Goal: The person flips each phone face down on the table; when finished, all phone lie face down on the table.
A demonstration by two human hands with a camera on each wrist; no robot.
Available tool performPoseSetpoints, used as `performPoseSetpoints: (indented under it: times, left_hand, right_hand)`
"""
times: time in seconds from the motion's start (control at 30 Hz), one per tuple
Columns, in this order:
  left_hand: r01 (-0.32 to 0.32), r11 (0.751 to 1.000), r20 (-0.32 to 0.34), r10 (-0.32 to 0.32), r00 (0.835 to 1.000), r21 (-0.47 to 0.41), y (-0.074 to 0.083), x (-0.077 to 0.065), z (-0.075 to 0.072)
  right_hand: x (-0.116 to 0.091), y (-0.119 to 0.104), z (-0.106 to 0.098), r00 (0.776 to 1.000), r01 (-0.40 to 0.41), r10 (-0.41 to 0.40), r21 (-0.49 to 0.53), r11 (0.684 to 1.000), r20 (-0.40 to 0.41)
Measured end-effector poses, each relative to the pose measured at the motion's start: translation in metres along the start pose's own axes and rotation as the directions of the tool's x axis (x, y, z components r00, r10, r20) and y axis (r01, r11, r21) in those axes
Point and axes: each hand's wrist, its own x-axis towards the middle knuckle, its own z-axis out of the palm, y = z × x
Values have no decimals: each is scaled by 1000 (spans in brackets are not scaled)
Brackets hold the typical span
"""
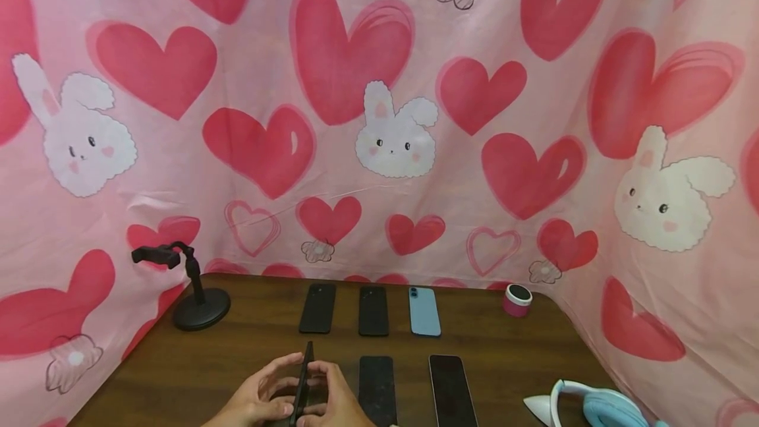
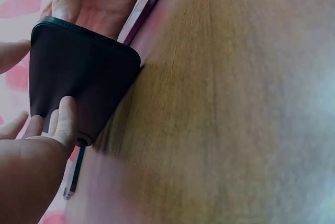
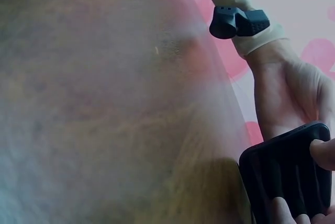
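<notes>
Both hands hold a black smartphone (image 1: 303, 381) between them, stood up on edge just above the table's near side. My left hand (image 1: 261, 395) is on its left side, fingers and thumb gripping it. From the right, my right hand (image 1: 333, 400) grips the same phone, fingertips on its face. Seen from the left wrist, the phone (image 2: 78, 77) shows a flat dark side with the left hand's fingers against it. The right wrist view has the dark phone (image 3: 285, 174) at lower right. Right of the hands lies another dark phone (image 1: 377, 387).
A black-framed phone (image 1: 452, 391) lies farther right. Behind stand two black phones (image 1: 318, 308) (image 1: 373, 310) and a light blue phone (image 1: 424, 312) in a row. A black phone stand (image 1: 200, 308) is at left. A pink-and-white round device (image 1: 518, 300) and blue headphones (image 1: 611, 407) are at right.
</notes>
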Motion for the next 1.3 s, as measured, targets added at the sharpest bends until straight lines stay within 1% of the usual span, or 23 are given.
performPoseSetpoints:
  times: [0.1,0.2,0.3,0.47,0.6,0.77,1.03,1.3]
  left_hand:
    - [24,1000,9,-24,1000,-11,0,0,-1]
    - [23,1000,25,-22,999,-16,0,1,-2]
    - [2,1000,29,-2,1000,-9,-1,2,-2]
    - [-39,998,-2,39,999,54,-1,4,-2]
    - [-54,994,-18,56,998,90,0,4,-2]
    - [-46,996,-14,47,999,72,-2,2,-1]
    - [-25,999,1,25,1000,28,-2,2,-2]
    - [-45,996,-3,45,999,72,1,2,-2]
  right_hand:
    - [0,0,-1,1000,-2,2,-4,1000,11]
    - [1,1,-2,1000,2,-2,-3,1000,21]
    - [1,1,-2,1000,9,-9,-8,1000,24]
    - [2,-4,-2,1000,-1,2,-15,1000,23]
    - [4,-7,-1,1000,-12,13,-15,1000,18]
    - [4,-3,2,999,-33,33,2,999,-1]
    - [3,1,2,999,-32,31,33,999,8]
    - [3,-2,5,1000,-24,25,24,999,-19]
